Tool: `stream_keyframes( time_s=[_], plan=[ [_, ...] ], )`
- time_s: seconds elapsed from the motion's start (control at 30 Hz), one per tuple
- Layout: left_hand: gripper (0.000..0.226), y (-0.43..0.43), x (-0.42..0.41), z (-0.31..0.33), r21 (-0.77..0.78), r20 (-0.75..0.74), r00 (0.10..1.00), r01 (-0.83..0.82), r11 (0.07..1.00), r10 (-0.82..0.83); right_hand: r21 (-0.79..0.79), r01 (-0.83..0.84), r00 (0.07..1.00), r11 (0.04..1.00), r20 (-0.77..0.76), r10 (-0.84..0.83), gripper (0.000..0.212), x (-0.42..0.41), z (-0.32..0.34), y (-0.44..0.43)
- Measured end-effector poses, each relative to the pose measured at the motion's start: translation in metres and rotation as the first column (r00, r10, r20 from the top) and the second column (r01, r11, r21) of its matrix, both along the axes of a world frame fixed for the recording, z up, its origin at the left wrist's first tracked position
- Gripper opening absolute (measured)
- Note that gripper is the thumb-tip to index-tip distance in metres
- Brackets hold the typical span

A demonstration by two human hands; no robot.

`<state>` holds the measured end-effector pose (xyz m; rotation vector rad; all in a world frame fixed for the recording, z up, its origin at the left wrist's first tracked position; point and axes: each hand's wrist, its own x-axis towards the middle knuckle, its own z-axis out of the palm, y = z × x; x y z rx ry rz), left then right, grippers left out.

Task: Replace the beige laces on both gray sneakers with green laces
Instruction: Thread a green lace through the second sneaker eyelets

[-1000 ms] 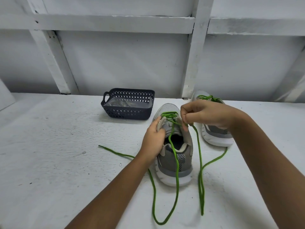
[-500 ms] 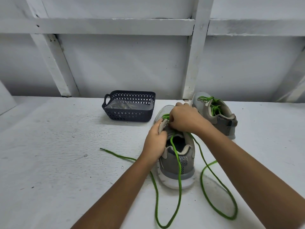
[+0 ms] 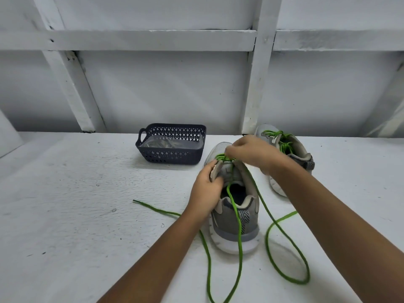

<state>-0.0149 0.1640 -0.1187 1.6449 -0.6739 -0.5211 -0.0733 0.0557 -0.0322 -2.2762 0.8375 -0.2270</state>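
A gray sneaker stands heel toward me in the middle of the table, with a green lace threaded through its lowest eyelets near the toe. My left hand grips the sneaker's left eyelet flap. My right hand hovers over the toe end and pinches the green lace there. Both long lace ends trail loose over the heel and onto the table. The second gray sneaker stands behind my right arm, its green lacing partly hidden.
A dark blue perforated basket sits at the back left of the sneakers, with beige laces in a clear bag inside. White wall beams rise right behind the table. One lace end lies stretched toward the left on the white tabletop.
My right hand moved from the right side of the sneaker to over its toe eyelets, uncovering the far sneaker. The right lace end slid and now lies in a wider loop on the table.
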Motion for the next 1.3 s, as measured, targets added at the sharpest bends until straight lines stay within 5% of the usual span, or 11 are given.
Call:
stream_keyframes(
  time_s=[0.07, 0.13, 0.2, 0.27, 0.4, 0.63, 0.8, 0.93, 1.03, 1.13, 1.3],
  plan=[
    [0.039, 0.003, -0.001, 0.004, -0.035, 0.06, 0.998, 0.009, 0.999, -0.007, 0.416, 0.008, 0.975, 0.909, 0.199, -0.1, 0.025, -0.001, 0.014, -0.001],
    [0.032, 0.006, -0.004, 0.008, -0.093, 0.166, 0.985, -0.031, 0.995, 0.046, 0.701, -0.143, 0.936, 0.699, 0.326, -0.135, 0.022, -0.003, 0.028, -0.002],
    [0.021, 0.009, -0.009, 0.014, -0.202, 0.272, 0.955, -0.066, 0.977, 0.121, 0.813, -0.274, 0.896, 0.514, 0.41, -0.171, 0.019, -0.003, 0.041, 0.0],
    [0.028, 0.01, -0.012, 0.02, -0.257, 0.372, 0.92, -0.023, 0.966, 0.121, 0.835, -0.327, 0.87, 0.442, 0.449, -0.204, 0.015, 0.001, 0.05, 0.004],
    [0.015, 0.004, -0.017, 0.036, -0.037, 0.428, 0.899, 0.118, 0.992, -0.091, 0.845, -0.347, 0.831, 0.407, 0.478, -0.285, 0.011, 0.014, 0.054, 0.01],
    [0.033, 0.008, 0.003, 0.077, -0.125, 0.215, 0.974, 0.099, 0.987, -0.071, 0.859, -0.317, 0.832, 0.402, 0.456, -0.317, 0.023, 0.015, 0.038, -0.001],
    [0.036, 0.004, 0.05, 0.112, -0.267, -0.286, 0.954, 0.006, 0.964, -0.085, 0.841, -0.321, 0.922, 0.435, 0.382, -0.058, 0.039, 0.003, 0.015, 0.0],
    [0.034, 0.0, 0.081, 0.117, -0.325, -0.467, 0.882, -0.098, 0.94, -0.069, 0.772, -0.36, 0.919, 0.524, 0.39, 0.057, 0.035, -0.002, 0.013, 0.01],
    [0.047, -0.001, 0.081, 0.103, -0.214, -0.343, 0.939, -0.049, 0.976, -0.028, 0.78, -0.374, 0.888, 0.502, 0.457, -0.047, 0.033, 0.002, 0.021, 0.01],
    [0.059, 0.0, 0.06, 0.086, 0.003, -0.104, 0.974, 0.201, 0.98, -0.199, 0.811, -0.361, 0.84, 0.461, 0.497, -0.217, 0.032, 0.012, 0.035, 0.005],
    [0.009, 0.002, 0.033, 0.077, 0.075, 0.097, 0.859, 0.497, 0.865, -0.502, 0.843, -0.368, 0.754, 0.392, 0.518, -0.405, 0.034, 0.029, 0.05, -0.007]
  ],
)
